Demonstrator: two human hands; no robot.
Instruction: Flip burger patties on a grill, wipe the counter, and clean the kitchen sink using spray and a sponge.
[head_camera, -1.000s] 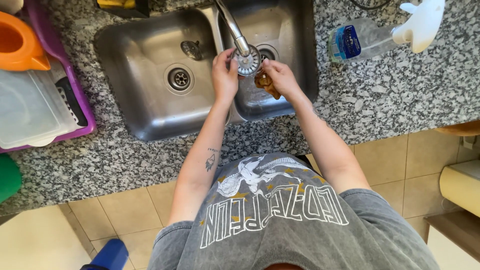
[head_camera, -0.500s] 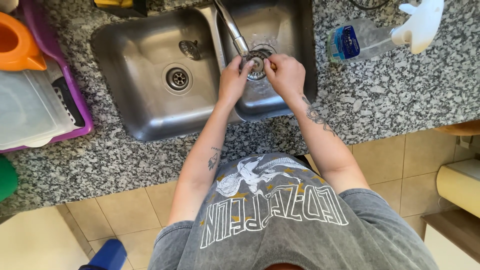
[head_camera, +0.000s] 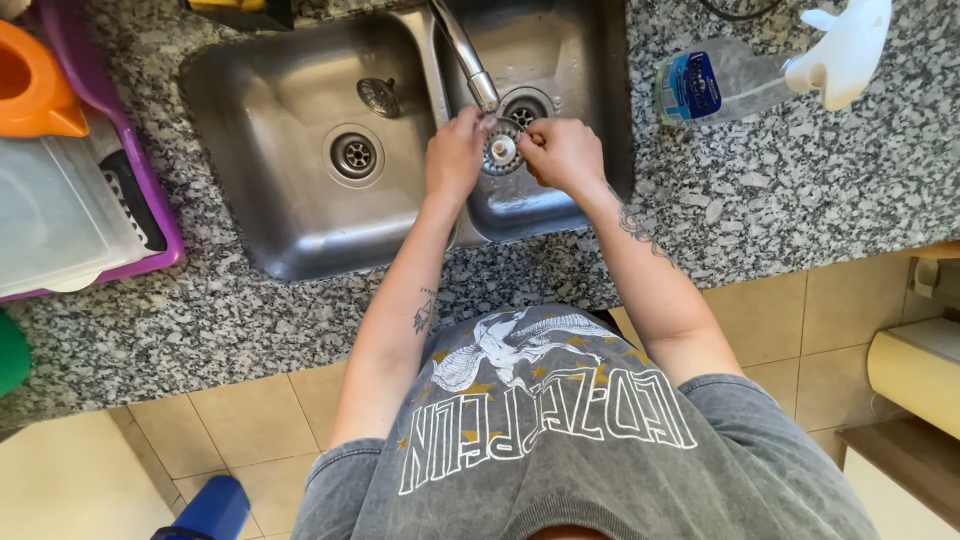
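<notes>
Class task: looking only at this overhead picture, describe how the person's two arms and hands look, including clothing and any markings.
Both forearms are bare below short grey T-shirt sleeves. The left hand and right hand wear no gloves; no rings can be made out. A small dark tattoo marks the left forearm; another sits near the right wrist.

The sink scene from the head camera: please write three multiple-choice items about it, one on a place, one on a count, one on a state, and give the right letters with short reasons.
1. Where does the spray bottle lie?
A. on the countertop, right of the sink
B. in the left basin
C. on the floor

2. How many basins does the sink have?
A. one
B. two
C. three

3. What are the left hand and right hand doing?
A. resting on the countertop
B. holding a round metal strainer under the faucet
C. hanging apart

Answers:
1. A, it lies on speckled stone.
2. B, a divider separates two.
3. B, both grip it.
</notes>
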